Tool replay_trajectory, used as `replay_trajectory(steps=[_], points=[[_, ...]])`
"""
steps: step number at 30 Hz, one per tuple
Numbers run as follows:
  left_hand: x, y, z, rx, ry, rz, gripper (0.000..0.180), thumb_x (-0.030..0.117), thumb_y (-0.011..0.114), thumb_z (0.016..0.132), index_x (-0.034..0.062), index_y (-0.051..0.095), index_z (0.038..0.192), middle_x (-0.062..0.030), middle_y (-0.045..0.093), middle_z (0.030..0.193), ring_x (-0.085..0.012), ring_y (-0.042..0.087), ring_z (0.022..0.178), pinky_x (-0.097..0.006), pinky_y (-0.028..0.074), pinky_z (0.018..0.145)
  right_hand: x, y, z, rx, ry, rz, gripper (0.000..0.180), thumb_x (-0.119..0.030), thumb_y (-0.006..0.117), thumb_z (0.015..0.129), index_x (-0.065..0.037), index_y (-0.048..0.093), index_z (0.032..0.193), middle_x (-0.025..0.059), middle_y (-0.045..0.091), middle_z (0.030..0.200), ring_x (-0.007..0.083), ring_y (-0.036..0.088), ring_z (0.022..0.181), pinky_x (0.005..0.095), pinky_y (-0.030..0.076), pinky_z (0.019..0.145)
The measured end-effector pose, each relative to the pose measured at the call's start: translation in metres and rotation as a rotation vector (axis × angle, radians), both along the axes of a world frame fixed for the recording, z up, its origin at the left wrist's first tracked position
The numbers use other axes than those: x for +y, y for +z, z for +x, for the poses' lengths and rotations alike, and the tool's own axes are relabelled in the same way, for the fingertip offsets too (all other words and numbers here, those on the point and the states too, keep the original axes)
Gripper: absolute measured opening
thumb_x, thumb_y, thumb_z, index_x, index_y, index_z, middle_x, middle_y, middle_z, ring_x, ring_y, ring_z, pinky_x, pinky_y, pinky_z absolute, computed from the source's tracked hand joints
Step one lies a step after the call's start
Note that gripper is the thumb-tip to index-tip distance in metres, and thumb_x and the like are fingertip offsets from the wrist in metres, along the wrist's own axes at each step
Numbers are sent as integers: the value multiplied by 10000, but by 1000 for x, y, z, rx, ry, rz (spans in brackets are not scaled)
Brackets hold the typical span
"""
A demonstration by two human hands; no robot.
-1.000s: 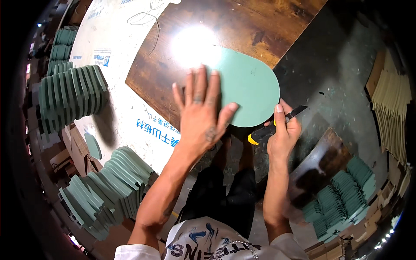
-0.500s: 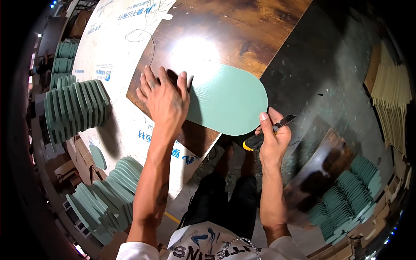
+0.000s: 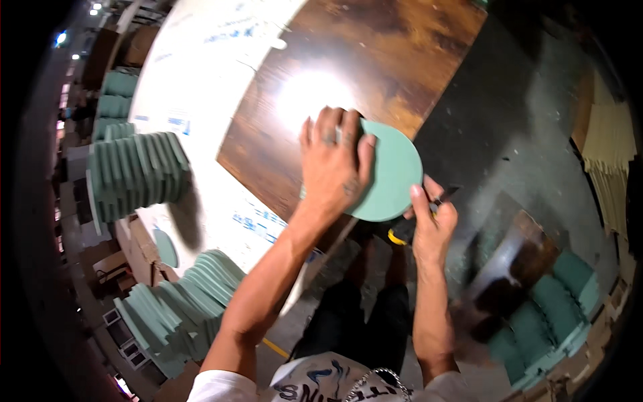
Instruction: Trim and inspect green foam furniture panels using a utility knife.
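A pale green panel (image 3: 394,171) with a rounded right end lies at the near right edge of a dark brown board (image 3: 281,127). My left hand (image 3: 335,157) rests palm down across the panel, hiding much of it. Its fingers are stretched toward the far side, close together, and the thumb lies on the green face. My right hand (image 3: 434,224) is closed on a utility knife (image 3: 400,231) with a black and yellow handle. The dark blade (image 3: 447,194) sticks out past the fingers, pointing away from the panel. The right thumb and fingertips are at the panel's rounded edge.
Under the brown board is a white printed sheet (image 3: 201,74). Stacks of green panels stand at left (image 3: 137,171) and lower left (image 3: 184,305). More green stacks (image 3: 549,321) lie at lower right beside a brown board (image 3: 512,264). Yellowish sheets (image 3: 606,161) stand far right.
My left hand has moved right from the brown board onto the green panel, its fingers closer together. My right hand still holds the knife at the panel's edge. The whole view has shifted slightly.
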State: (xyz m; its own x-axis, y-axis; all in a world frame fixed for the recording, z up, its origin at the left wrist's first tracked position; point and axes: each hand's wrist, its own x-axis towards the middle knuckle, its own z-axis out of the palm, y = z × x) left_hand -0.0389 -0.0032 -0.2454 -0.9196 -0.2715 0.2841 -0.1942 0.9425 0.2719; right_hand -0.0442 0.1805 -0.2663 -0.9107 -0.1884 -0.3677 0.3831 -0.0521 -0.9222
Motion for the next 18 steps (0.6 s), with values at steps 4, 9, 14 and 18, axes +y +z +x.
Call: replay_trajectory(steps=[4,9,14,18], points=[[-1,-2,-2,22,-292,208,435,177,652,909,-4,591,1300,-209,559,1267,-417,545,1164,-545,366,1073,5,1,-2,15,33,21,298,-148,655,998,57,684,1213,1,642,764,62,533,627,226,433,580],[24,26,25,-304,-582,173,798,530,642,901,129,407,1549,-174,312,1624,-409,264,1507,-615,184,1207,13,-8,-9,9,-19,35,267,-180,643,1008,75,694,1072,27,635,702,73,545,561,244,442,536],[37,19,65,-441,-425,-96,788,259,675,914,254,308,1612,-104,192,1697,-356,167,1561,-624,143,1222,12,5,-15,-72,16,2,275,-201,635,1018,55,692,938,25,633,660,78,556,531,239,432,508],[29,51,61,-257,-491,-116,699,98,620,912,231,409,1565,-163,421,1584,-367,421,1449,-540,326,1186,15,14,-8,-246,-291,-182,217,-189,658,1000,21,698,969,66,668,764,121,613,653,278,442,563]])
